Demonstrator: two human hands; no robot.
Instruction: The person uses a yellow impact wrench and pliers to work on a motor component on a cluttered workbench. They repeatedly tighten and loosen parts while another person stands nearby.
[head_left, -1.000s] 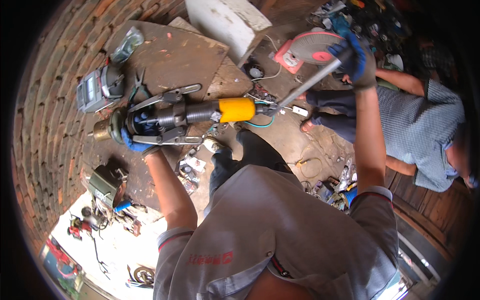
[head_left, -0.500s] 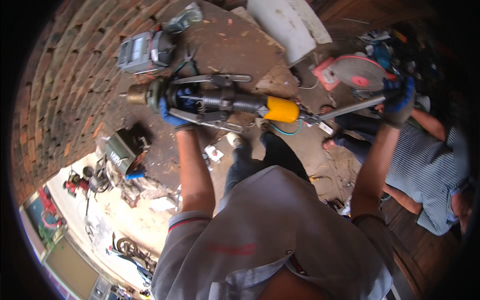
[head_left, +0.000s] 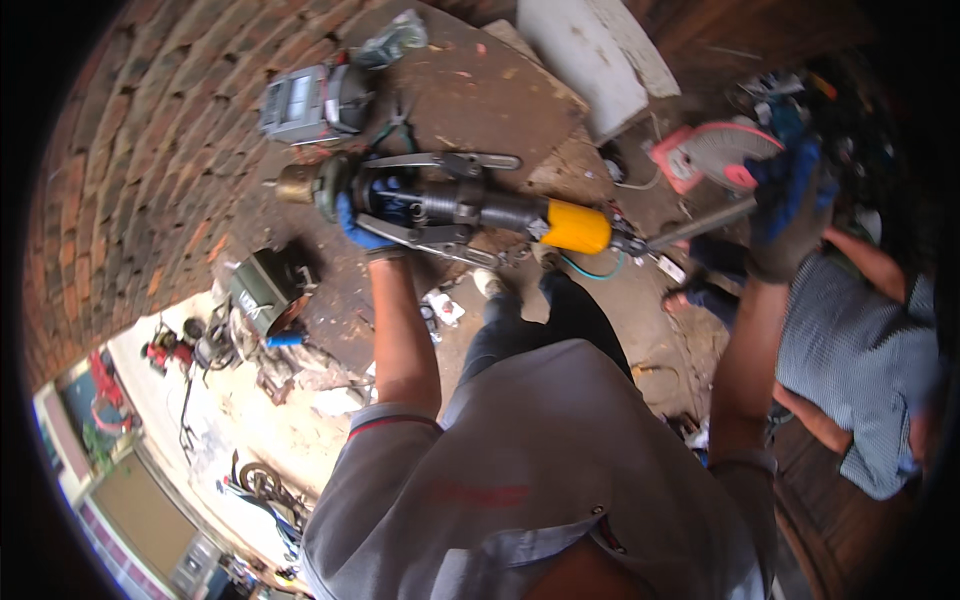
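A hydraulic gear puller with a yellow body (head_left: 577, 227) and a black threaded section lies across the workbench. Its steel arms (head_left: 420, 232) reach left around a dark green round housing (head_left: 328, 187), from which a brass-coloured cylinder (head_left: 296, 183) sticks out. My left hand (head_left: 360, 222), in a blue and grey glove, is wrapped around the arm end of the puller beside the housing; some fingers are hidden. My right hand (head_left: 795, 205), gloved alike, is closed around the far end of the puller's steel pump handle (head_left: 705, 222).
On the bench lie a grey boxy device (head_left: 318, 103), pliers (head_left: 396, 130) and a dark green metal casing (head_left: 265, 290). A pink fan (head_left: 715, 155) stands at the far right. Another person in a striped shirt (head_left: 850, 360) sits close to my right arm. A brick wall (head_left: 150, 190) bounds the left.
The whole view has shifted slightly. My right hand looks larger and nearer the camera, and the pump handle appears shorter, as if raised. My left hand keeps its place on the puller.
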